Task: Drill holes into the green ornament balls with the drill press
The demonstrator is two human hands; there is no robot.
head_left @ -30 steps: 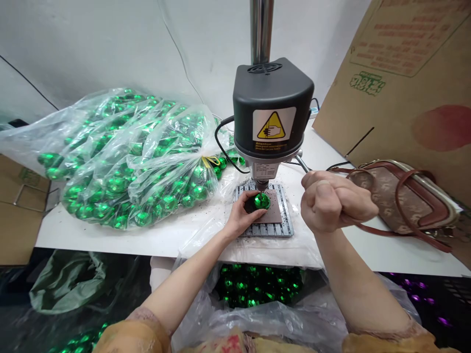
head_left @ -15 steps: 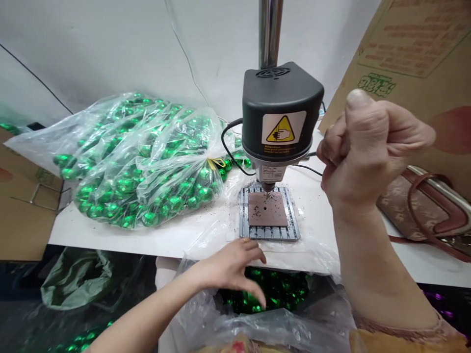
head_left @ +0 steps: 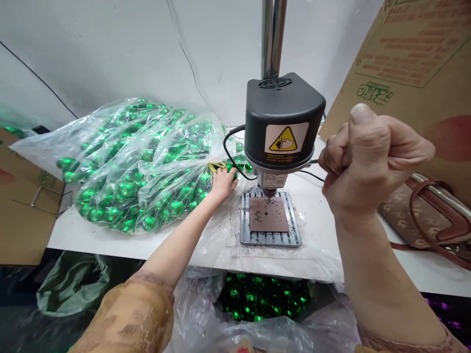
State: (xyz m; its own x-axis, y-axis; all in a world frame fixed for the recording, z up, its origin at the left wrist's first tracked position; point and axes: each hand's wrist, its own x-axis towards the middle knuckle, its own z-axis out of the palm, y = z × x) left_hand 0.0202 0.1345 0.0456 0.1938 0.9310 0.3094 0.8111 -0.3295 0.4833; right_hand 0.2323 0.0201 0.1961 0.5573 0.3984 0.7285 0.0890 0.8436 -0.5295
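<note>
My left hand (head_left: 224, 184) reaches to the neck of a clear plastic bag (head_left: 143, 171) of shiny green faceted balls. Its fingers look apart beside the yellow tie (head_left: 217, 165), close to green balls (head_left: 243, 159) behind the bag's neck; whether they touch is hard to see. My right hand (head_left: 362, 157) is a raised fist right of a black bench drill press (head_left: 285, 115); whatever it grips is hidden. Under the drill chuck (head_left: 271, 192), a brown square plate (head_left: 270, 221) with a dark hole rests on the slotted metal base (head_left: 294, 235).
Dark shavings dot the base and white table (head_left: 110, 245). In front, an open plastic bag (head_left: 198, 299) holds green balls (head_left: 265, 299). Cardboard boxes (head_left: 405, 59) and a handbag (head_left: 423, 215) stand right; another carton (head_left: 25, 215) stands left. A black cable (head_left: 226, 139) loops beside the drill.
My left hand has moved from above the open front bag up and left to the tied bag's neck. The right fist stays beside the drill. The view has shifted slightly.
</note>
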